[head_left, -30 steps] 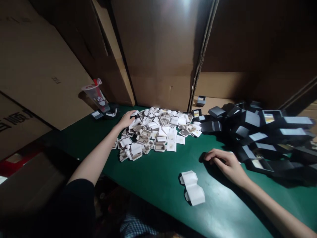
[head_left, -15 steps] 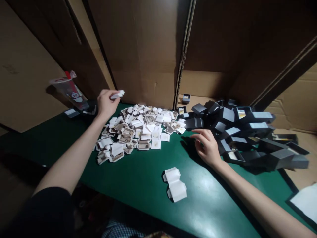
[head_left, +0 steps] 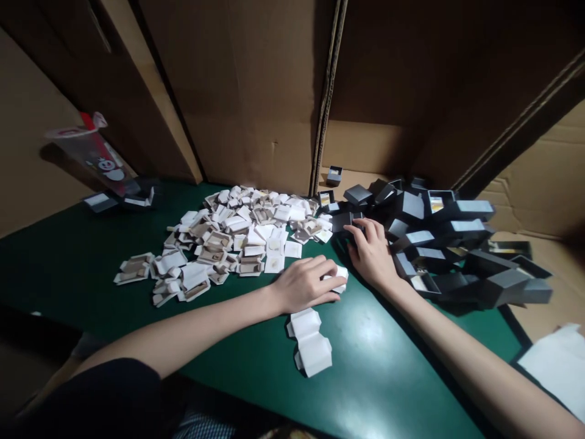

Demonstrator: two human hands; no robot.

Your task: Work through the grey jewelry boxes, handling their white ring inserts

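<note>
My left hand point(head_left: 308, 285) is closed on a small folded white card insert point(head_left: 339, 280), just above the table, its fingers hiding part of the piece. To its right, my right hand point(head_left: 373, 253) has its fingers bent and apart, fingertips at the edge of a small black box point(head_left: 342, 222). A flat, creased white card insert point(head_left: 311, 342) lies below my left hand. Left of both hands spreads a pile of white card inserts point(head_left: 217, 242), several with small pieces in them. Beyond my right hand is a heap of black boxes point(head_left: 439, 241), some open.
On the green table point(head_left: 365, 378), a clear plastic cup point(head_left: 107, 160) with a red straw leans at the far left beside black box parts point(head_left: 137, 198). Cardboard walls point(head_left: 247, 91) stand behind. A white sheet point(head_left: 557, 366) lies at the right edge.
My left hand has swung from the back left to the middle with a white insert. My right hand has reached slightly forward to the black box. Another insert now lies left of the pile.
</note>
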